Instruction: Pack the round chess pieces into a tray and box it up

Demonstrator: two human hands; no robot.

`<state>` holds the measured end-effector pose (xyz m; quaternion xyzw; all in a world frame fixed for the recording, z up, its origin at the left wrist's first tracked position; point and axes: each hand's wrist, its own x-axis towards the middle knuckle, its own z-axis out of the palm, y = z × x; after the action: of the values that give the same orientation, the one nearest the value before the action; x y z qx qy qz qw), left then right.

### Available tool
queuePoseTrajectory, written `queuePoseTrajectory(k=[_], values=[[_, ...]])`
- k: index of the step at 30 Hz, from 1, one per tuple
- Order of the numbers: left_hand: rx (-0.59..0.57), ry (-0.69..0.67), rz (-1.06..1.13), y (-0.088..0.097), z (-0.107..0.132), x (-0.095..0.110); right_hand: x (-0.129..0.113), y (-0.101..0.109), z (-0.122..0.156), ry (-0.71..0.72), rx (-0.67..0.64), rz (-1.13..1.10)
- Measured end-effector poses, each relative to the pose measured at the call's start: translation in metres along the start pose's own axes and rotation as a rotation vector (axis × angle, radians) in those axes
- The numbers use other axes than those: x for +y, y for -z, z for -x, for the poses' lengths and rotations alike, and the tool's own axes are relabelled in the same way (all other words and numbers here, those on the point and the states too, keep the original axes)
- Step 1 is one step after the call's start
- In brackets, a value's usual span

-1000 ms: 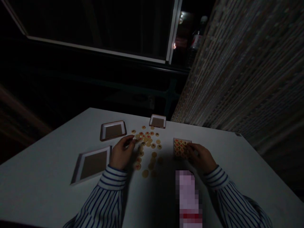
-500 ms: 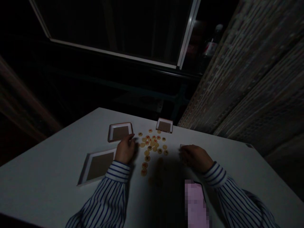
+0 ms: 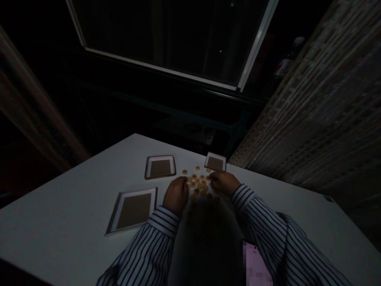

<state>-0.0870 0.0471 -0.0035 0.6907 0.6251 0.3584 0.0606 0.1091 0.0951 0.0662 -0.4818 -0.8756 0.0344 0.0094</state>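
Where the two hands meet on the white table (image 3: 59,222), a loose heap of small round yellow pieces (image 3: 197,184) lies between them, several showing red marks on top. The left hand (image 3: 176,194) rests knuckles up with its fingers curled, the fingertips touching the near left edge of the heap. Whether it pinches a piece cannot be told in this dim light. The right hand (image 3: 224,182) comes in from the other side, fingers bent down onto the pieces at the heap's right edge, and its grip is just as unclear. Closer to the body than both hands, a dark shadow covers the table and hides any pieces there. Just beyond the right hand stands a small square tray (image 3: 214,162) with a brown floor and pale rim. Beyond the left hand and a little outward lies a middle-sized tray (image 3: 160,167) of the same make. Outward of the left wrist lies the largest tray (image 3: 133,210). Striped sleeves (image 3: 154,238) cover both forearms. Past the right hand rises a brick wall (image 3: 321,119).
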Motion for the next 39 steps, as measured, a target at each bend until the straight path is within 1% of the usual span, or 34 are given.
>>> queuePoseTrajectory(k=[3,8,12,17,21,26,30,34,39], values=[[0.008,-0.006,0.007,-0.004,0.000,-0.002,-0.003,-0.004,-0.026,0.010,-0.020,0.002],[0.009,-0.034,0.015,-0.007,-0.001,-0.004,-0.004,-0.017,-0.062,0.001,-0.025,0.003],[0.062,-0.077,0.020,-0.012,0.001,-0.008,-0.006,-0.025,-0.081,0.002,-0.030,0.009],[0.090,-0.121,0.021,-0.020,0.002,-0.012,-0.008,-0.033,-0.095,0.007,-0.047,0.026],[0.098,-0.089,0.028,-0.022,0.002,-0.012,-0.010,-0.034,-0.099,0.013,-0.072,0.044],[0.064,-0.070,0.018,-0.021,0.002,-0.012,-0.012,-0.033,-0.100,0.013,-0.082,0.060],[0.084,-0.073,0.028,-0.020,0.002,-0.013,-0.012,-0.034,-0.099,0.007,-0.076,0.062],[0.110,-0.055,0.064,-0.020,0.002,-0.011,-0.011,-0.031,-0.093,0.004,-0.051,0.048],[0.127,-0.021,0.149,-0.016,0.001,-0.006,-0.014,-0.020,-0.078,0.033,-0.008,0.019]])
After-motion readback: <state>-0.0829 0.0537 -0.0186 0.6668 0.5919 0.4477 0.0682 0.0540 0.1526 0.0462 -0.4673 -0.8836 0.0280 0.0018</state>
